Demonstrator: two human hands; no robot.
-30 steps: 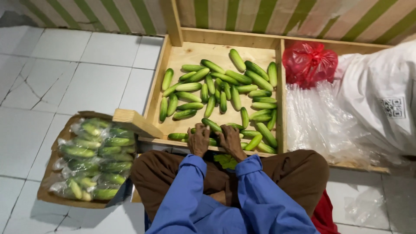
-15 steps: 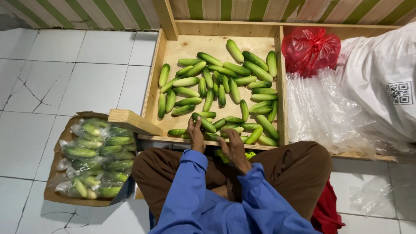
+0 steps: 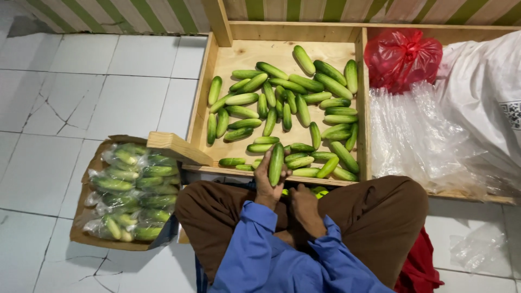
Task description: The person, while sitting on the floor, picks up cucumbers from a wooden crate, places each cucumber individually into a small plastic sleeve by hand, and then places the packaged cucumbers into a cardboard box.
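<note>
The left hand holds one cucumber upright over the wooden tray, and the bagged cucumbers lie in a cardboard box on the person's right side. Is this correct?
Not quite. The head view shows the cardboard box with the bagged cucumbers on the person's left side, not the right. The rest holds: the left hand holds one cucumber upright over the wooden tray.

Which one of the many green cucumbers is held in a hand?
The long green cucumber at the wooden tray's near edge; the left hand grips it, the others lie loose.

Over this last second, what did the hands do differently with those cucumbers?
The left hand has picked one cucumber out of the wooden tray and holds it upright. The right hand has drawn back into the lap. The loose cucumbers, bagged cucumbers and red bag stayed put.
</note>
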